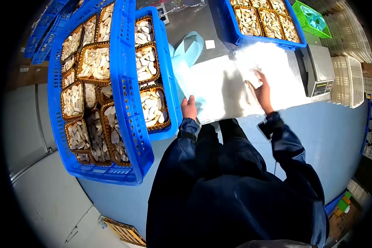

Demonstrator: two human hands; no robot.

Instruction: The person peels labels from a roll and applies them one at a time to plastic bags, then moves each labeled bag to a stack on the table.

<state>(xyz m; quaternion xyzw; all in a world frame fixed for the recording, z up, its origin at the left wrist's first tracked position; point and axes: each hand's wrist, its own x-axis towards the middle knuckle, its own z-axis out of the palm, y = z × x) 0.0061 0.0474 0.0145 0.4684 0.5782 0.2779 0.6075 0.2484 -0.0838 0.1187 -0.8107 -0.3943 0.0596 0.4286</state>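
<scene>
A bright stack of white, glossy plastic bags or sheets (213, 93) lies on the worktable in front of me, partly washed out by glare. My right hand (263, 94) is over its right part, with thumb and index finger apart and touching the plastic. At the left front corner, my left hand (189, 109) is curled with the thumb upward; what its fingers close on is hidden. Beside it runs a light blue strip (181, 68), looped at the top. Close to the left hand stands a blue crate (175, 103) holding brown baskets of pale sliced pieces (152, 108).
A taller blue crate (126, 95) with several filled baskets stands at the left. Another filled blue crate (252, 40) is at the back. On the right are a weighing scale (319, 70), a green basket (320, 31) and stacked white crates (346, 80).
</scene>
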